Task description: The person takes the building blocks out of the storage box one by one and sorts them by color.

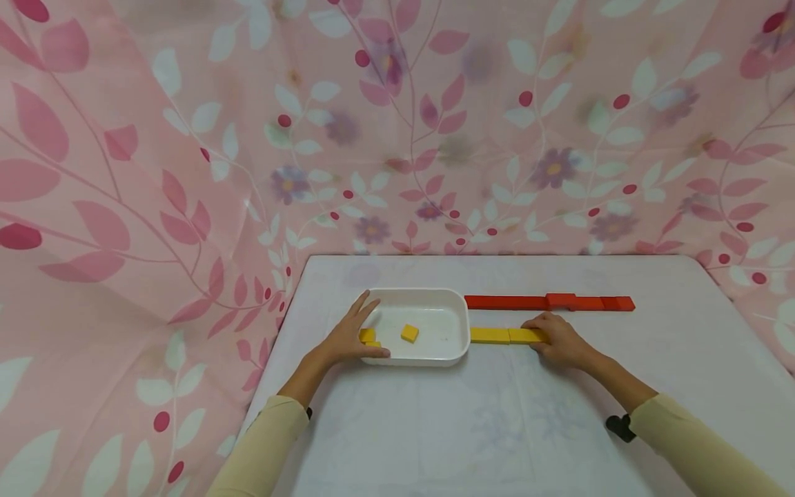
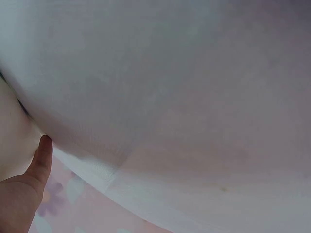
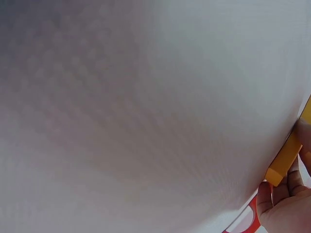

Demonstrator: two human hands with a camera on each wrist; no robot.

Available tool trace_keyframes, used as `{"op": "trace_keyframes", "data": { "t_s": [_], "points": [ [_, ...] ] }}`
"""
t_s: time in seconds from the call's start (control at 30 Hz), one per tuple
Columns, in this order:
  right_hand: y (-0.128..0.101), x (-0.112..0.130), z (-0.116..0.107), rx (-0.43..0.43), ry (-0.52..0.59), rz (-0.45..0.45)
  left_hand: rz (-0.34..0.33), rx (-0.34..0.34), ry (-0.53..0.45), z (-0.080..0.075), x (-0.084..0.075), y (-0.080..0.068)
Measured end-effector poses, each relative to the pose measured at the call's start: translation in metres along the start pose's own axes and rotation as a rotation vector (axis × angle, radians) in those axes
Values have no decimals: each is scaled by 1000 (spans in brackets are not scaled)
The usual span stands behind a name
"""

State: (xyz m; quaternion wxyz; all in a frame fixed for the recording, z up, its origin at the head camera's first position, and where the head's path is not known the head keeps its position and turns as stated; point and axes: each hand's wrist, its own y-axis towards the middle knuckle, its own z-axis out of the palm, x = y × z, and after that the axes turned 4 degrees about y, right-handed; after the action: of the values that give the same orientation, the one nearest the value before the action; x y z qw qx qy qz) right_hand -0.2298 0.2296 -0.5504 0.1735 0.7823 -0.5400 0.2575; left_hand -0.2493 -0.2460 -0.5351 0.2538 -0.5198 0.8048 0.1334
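Note:
A white rectangular tray (image 1: 435,350) sits left of the table's middle, holding a small yellow block (image 1: 409,333) and more yellow pieces (image 1: 368,336) partly covered by my left hand (image 1: 345,338). That hand spreads over the tray's left end, thumb along the near rim, other fingers toward the far rim; one straight digit touches a pale surface in the left wrist view. My right hand (image 1: 560,342) pinches the right end of a yellow block (image 3: 284,160). Another yellow block (image 1: 489,336) lies in line with it, reaching to the tray's right side.
Behind the yellow row, a line of red blocks (image 1: 506,302) runs right from the tray; one piece (image 1: 560,300) stands out from it. A white cloth covers the table (image 1: 447,428). Pink floral fabric (image 1: 422,138) hangs behind and at the left.

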Motion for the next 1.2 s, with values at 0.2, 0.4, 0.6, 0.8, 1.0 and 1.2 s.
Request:
{"op": "trace_keyframes", "data": {
  "t_s": [0.2,0.4,0.6,0.8,1.0,1.2],
  "points": [
    [-1,-4,-1,3,20,-29,5,-5,9,-1,-1,0],
    [-2,-4,-7,-17,39,-49,5,6,-1,0,-2,-1],
    [3,4,-15,-93,96,-65,11,12,25,-2,0,0],
    [8,17,-14,-109,166,-107,28,53,9,-6,-1,0],
    [13,42,-8,-151,231,-123,67,53,3,-5,1,1],
    [26,82,2,-181,327,-190,65,5,11,-2,4,2]
  ]
}}
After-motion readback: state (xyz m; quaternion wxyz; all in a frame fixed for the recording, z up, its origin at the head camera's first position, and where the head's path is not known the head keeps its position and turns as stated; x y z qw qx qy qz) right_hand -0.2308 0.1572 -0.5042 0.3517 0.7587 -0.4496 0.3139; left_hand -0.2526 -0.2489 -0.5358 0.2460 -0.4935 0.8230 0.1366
